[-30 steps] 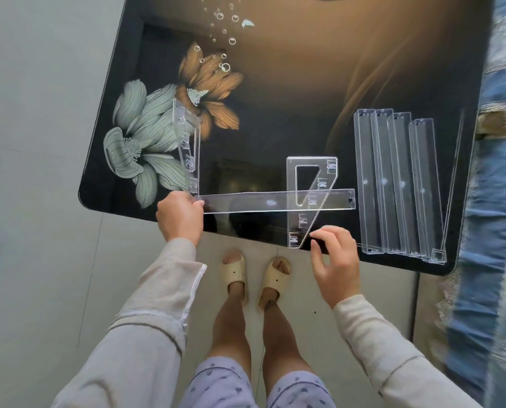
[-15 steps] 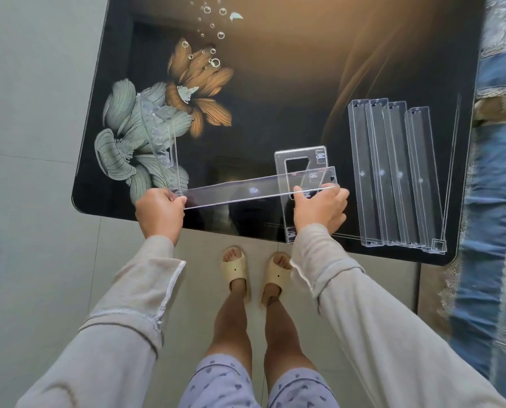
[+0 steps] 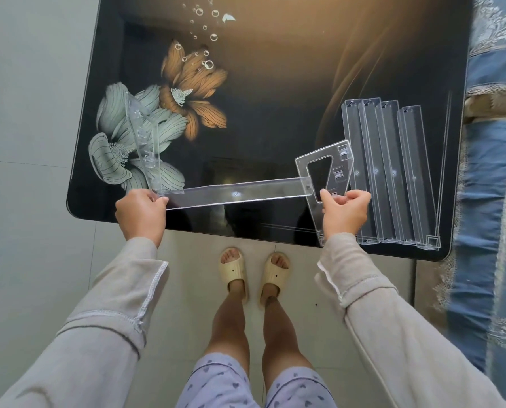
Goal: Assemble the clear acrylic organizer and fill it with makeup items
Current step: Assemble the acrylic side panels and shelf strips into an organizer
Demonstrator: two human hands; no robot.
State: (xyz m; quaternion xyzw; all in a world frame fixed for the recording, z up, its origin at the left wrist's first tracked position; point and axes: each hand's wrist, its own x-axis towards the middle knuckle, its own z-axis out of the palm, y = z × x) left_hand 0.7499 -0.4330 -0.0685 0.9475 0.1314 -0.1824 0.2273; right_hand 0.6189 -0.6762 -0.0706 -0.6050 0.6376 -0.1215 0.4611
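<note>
A long clear acrylic shelf strip (image 3: 237,193) spans between my hands above the near edge of the black floral table (image 3: 275,98). My left hand (image 3: 141,212) grips the strip's left end where it meets an upright clear side panel (image 3: 144,145). My right hand (image 3: 346,212) pinches a second clear side panel (image 3: 338,167) with a trapezoid cut-out, tilted and lifted, its edge meeting the strip's right end. Several more clear shelf strips (image 3: 393,172) lie side by side on the table's right part.
The table's near edge (image 3: 245,231) runs just past my hands. A blue patterned fabric seat (image 3: 493,187) borders the table's right side. My feet in cream slippers (image 3: 254,272) stand on grey floor tiles below.
My right hand has picked up the cut-out side panel, lifted and tilted it to the right against the strip's right end. The left hand keeps its hold.
</note>
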